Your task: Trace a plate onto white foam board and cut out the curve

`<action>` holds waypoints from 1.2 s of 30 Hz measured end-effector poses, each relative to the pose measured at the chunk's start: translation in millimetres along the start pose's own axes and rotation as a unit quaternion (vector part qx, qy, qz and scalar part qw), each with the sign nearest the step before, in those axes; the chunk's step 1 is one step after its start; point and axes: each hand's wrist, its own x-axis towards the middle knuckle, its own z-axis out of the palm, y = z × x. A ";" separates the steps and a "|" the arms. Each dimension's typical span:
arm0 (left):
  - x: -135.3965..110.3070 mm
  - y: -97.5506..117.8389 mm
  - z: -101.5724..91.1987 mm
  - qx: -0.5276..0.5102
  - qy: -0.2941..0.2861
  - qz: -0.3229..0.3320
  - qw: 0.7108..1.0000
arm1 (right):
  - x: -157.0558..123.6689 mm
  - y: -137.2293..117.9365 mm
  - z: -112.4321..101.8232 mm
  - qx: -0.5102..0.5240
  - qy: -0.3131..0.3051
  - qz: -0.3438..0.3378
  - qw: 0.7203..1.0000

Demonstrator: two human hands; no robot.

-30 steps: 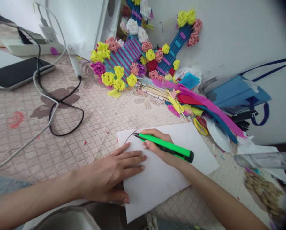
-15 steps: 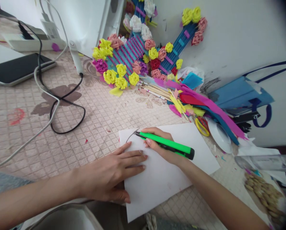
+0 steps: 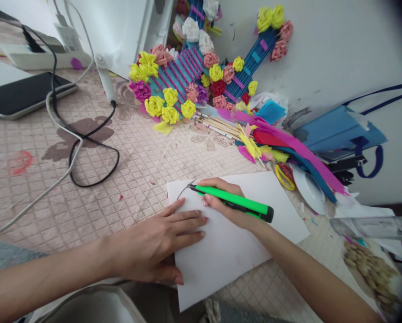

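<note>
A white sheet of paper [image 3: 228, 251] lies on the quilted table cover in front of me. My left hand [image 3: 154, 246] rests flat on the sheet's left side, fingers stretched out and together. My right hand [image 3: 224, 204] is closed around a green utility knife [image 3: 236, 204], whose tip touches the paper near its top left corner, at the end of a curved dark line [image 3: 182, 192].
Behind the paper stand blue stick frames with paper roses [image 3: 187, 80], wooden sticks [image 3: 214, 125] and coloured paper strips [image 3: 281, 143]. Yellow-handled scissors [image 3: 283, 177] and a white dish [image 3: 308, 188] lie right. Cables [image 3: 73, 143], a tablet [image 3: 22, 96] and a power strip [image 3: 39, 56] are left; a blue bag [image 3: 338, 130] far right.
The view has shifted slightly; both hands and the knife stay almost where they were on the paper.
</note>
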 end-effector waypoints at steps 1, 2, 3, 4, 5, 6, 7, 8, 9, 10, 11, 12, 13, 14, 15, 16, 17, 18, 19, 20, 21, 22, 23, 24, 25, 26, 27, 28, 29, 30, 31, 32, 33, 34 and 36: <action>0.1 0.0 0.0 0.000 -0.001 -0.001 1.000 | 0.1 0.1 -0.3 0.002 -0.001 0.000 1.000; 0.2 -0.1 0.2 -0.001 0.000 -0.001 1.000 | 0.1 0.2 -0.5 0.003 -0.001 0.000 1.000; 0.3 -0.1 0.3 -0.002 0.004 0.000 1.000 | 0.2 0.4 -0.7 0.004 0.001 0.000 1.000; 0.4 -0.2 0.6 -0.003 0.009 0.002 1.000 | 0.2 0.6 -0.8 0.004 0.002 -0.001 1.000; 0.4 -0.3 0.9 -0.005 0.016 0.005 1.000 | 0.3 0.8 -0.9 0.005 0.003 -0.002 1.000; 0.4 -0.4 1.2 -0.006 0.023 0.007 1.000 | 0.5 1.0 -1.0 0.005 0.002 -0.002 1.000; 0.3 -0.5 1.5 -0.007 0.027 0.009 1.000 | 0.7 1.1 -1.1 0.004 0.000 -0.002 1.000; 0.1 -0.6 1.8 -0.007 0.029 0.011 0.999 | 0.8 1.1 -1.2 0.003 -0.002 -0.003 1.000; -0.1 -0.6 2.0 -0.007 0.027 0.012 1.000 | 1.0 1.1 -1.3 0.003 -0.003 -0.003 1.000; -0.3 -0.6 2.2 -0.006 0.024 0.011 1.000 | 1.2 1.0 -1.3 0.002 -0.004 -0.003 1.000; -0.5 -0.6 2.3 -0.004 0.019 0.010 1.000 | 1.2 0.9 -1.5 0.002 -0.004 -0.004 1.000; -0.8 -0.5 2.4 -0.001 0.015 0.008 1.000 | 1.2 0.9 -1.6 0.002 -0.003 -0.006 1.000; -0.9 -0.4 2.5 0.001 0.012 0.006 1.000 | 1.2 0.9 -1.7 0.002 -0.002 -0.007 1.000; -1.1 -0.2 2.5 0.002 0.011 0.004 1.000 | 1.1 1.0 -1.9 0.001 -0.002 -0.008 1.000; -1.1 -0.1 2.6 0.002 0.012 0.004 1.000 | 1.0 1.2 -2.1 0.000 -0.001 -0.009 1.000; -1.2 -0.1 2.6 0.001 0.014 0.005 1.000 | 0.9 1.3 -2.2 -0.002 -0.001 -0.010 1.000; -1.1 0.0 2.7 0.001 0.016 0.006 1.000 | 0.9 1.5 -2.3 -0.005 -0.001 -0.011 1.000; -1.0 0.0 2.7 0.001 0.019 0.007 1.000 | 1.0 1.6 -2.3 -0.007 -0.003 -0.012 1.000; -1.0 -0.1 2.8 0.001 0.020 0.007 1.000 | 1.2 1.6 -2.3 -0.009 -0.004 -0.013 1.000; -0.9 -0.1 2.8 0.003 0.021 0.007 1.000 | 1.5 1.4 -2.4 -0.010 -0.006 -0.013 1.000; -0.8 -0.3 2.9 0.004 0.019 0.007 1.000 | 1.9 1.0 -2.6 -0.012 -0.009 -0.013 1.000; -0.8 -0.4 3.0 0.006 0.018 0.007 1.000 | 2.4 0.4 -2.8 -0.014 -0.013 -0.012 1.000; -0.8 -0.6 3.1 0.007 0.017 0.007 1.000 | 3.1 -0.4 -3.2 -0.017 -0.016 -0.011 1.000; -0.8 -0.8 3.3 0.008 0.018 0.006 1.000 | 3.9 -1.5 -3.8 -0.022 -0.020 -0.009 1.000; -0.9 -1.1 3.5 0.009 0.018 0.006 1.000 | 4.8 -2.8 -4.5 -0.027 -0.025 -0.009 0.999; -0.9 -1.3 3.7 0.010 0.019 0.006 1.000 | 5.8 -4.2 -5.3 -0.032 -0.030 -0.009 0.999; -0.9 -1.5 3.9 0.010 0.020 0.006 1.000 | 6.8 -5.7 -6.2 -0.038 -0.034 -0.010 0.999; -0.8 -1.6 4.0 0.011 0.020 0.005 1.000 | 7.8 -7.2 -7.1 -0.043 -0.040 -0.013 0.998; -0.8 -1.8 4.0 0.011 0.019 0.005 1.000 | 8.7 -8.6 -8.0 -0.047 -0.044 -0.016 0.998; -0.7 -1.8 4.0 0.012 0.018 0.005 1.000 | 9.4 -9.9 -8.9 -0.051 -0.049 -0.020 0.997; -0.7 -1.9 4.0 0.011 0.018 0.005 1.000 | 9.9 -10.9 -9.7 -0.053 -0.053 -0.024 0.997; -0.7 -1.8 3.8 0.010 0.019 0.005 1.000 | 10.1 -11.8 -10.4 -0.055 -0.056 -0.027 0.997; -0.7 -1.8 3.7 0.009 0.019 0.006 1.000 | 9.9 -12.4 -11.0 -0.057 -0.056 -0.031 0.996; -0.7 -1.7 3.5 0.007 0.021 0.007 1.000 | 9.4 -12.8 -11.5 -0.058 -0.054 -0.032 0.996; -0.9 -1.4 3.0 0.003 0.024 0.008 1.000 | 7.4 -13.3 -12.3 -0.064 -0.051 -0.030 0.996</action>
